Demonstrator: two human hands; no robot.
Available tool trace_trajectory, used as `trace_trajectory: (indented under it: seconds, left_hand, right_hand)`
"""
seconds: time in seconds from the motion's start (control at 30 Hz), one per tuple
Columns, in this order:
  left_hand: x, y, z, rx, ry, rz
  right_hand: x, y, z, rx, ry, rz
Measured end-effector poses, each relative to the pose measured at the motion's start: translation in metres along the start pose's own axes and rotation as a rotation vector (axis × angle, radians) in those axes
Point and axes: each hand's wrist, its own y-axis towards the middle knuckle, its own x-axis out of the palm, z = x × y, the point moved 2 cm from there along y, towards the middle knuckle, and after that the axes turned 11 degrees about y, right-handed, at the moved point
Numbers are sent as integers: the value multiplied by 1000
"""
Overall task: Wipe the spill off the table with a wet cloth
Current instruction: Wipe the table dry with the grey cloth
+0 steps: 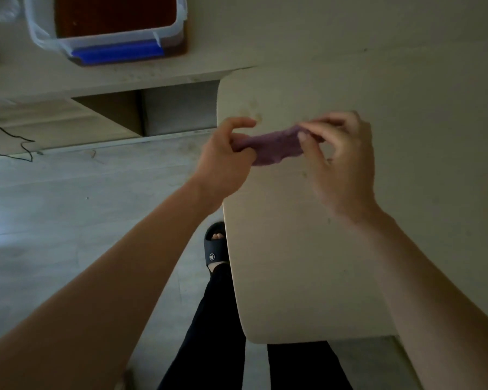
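A person stands at the rounded corner of a pale tabletop (307,263) and holds a purple cloth (273,146) stretched between both hands, above the tabletop's left edge. The left hand (226,161), at about nine o'clock from the cloth, has its fingers curled tight round the cloth's left end, the thumb arched over the top. The right hand (341,159), at three o'clock from the cloth, pinches the right end between thumb and fingertips, the other fingers loosely bent behind. The cloth sags a little in the middle and looks bunched rather than spread flat; whether it touches the tabletop cannot be told.

Just beyond the cloth, at about eleven o'clock from it, a faint yellowish spill (251,111) marks the tabletop near its edge, and a few small specks lie on the surface near the right wrist.

At twelve o'clock, far across the view, a clear plastic container (107,26) with a blue clip and dark reddish contents sits on a second pale surface that meets the tabletop. A thin black cable (20,142) trails at nine o'clock along a lower ledge. Below the hands, at six o'clock, the person's dark trouser leg and a foot in a black slide sandal (216,247) rest on the light grey floor (68,206) beside the tabletop's edge.
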Motion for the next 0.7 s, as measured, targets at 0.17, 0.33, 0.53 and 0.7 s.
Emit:
trace_trajectory:
  seconds: [0.17, 0.33, 0.53, 0.7]
  left_hand:
    - [2, 3, 6, 170, 114, -236]
    - [1, 5, 12, 243, 249, -178]
    - [-2, 5, 20, 415, 569, 62]
    - [4, 2, 27, 501, 601, 6]
  right_hand:
    - [-2, 5, -4, -152, -80, -111]
    - [4, 7, -3, -78, -89, -229]
    - [3, 2, -2, -45, -85, -128]
    - [-1, 0, -8, -99, -119, -106]
